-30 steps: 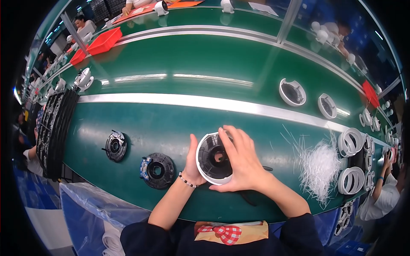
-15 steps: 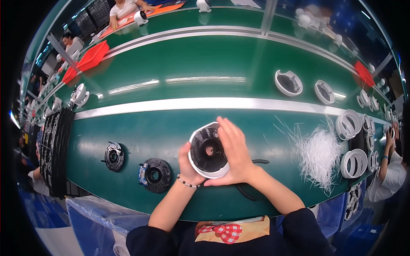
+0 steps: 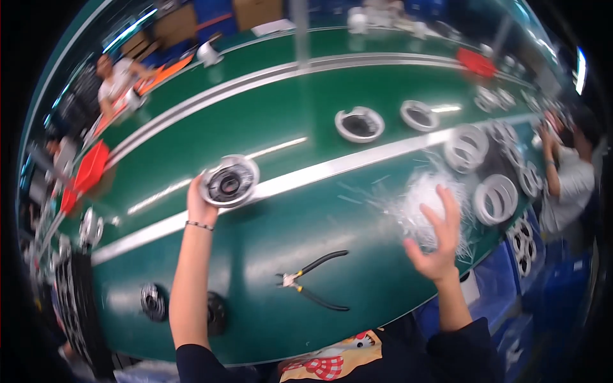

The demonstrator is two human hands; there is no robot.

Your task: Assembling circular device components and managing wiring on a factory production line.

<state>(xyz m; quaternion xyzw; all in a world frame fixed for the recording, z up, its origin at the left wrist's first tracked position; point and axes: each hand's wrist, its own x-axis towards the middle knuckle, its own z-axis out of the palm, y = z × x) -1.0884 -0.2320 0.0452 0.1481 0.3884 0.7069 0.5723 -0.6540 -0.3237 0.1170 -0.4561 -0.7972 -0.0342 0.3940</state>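
Note:
My left hand (image 3: 202,203) reaches out over the far part of the bench and grips a white round housing (image 3: 250,172) with a black ringed insert (image 3: 228,184) inside it. It hangs around the pale strip that divides the green surfaces. My right hand (image 3: 438,239) has its fingers spread, with nothing in them, in front of a heap of clear plastic strips (image 3: 421,198). Between my arms lie side cutters (image 3: 306,281) with black handles, opened wide. Two black round parts lie to the left: one disc (image 3: 153,301) in view, another (image 3: 217,313) partly behind my left forearm.
Two white housings (image 3: 359,124) sit on the far green surface. White rings (image 3: 495,200) are grouped at the right, near a co-worker (image 3: 565,166). A stack of black trays (image 3: 80,313) stands at the left edge. Red bins (image 3: 89,167) line the far rail.
My left hand has carried the housing away to the far left. My right hand has let go of it and moved right, opening. The view has turned right, and the cutters are uncovered.

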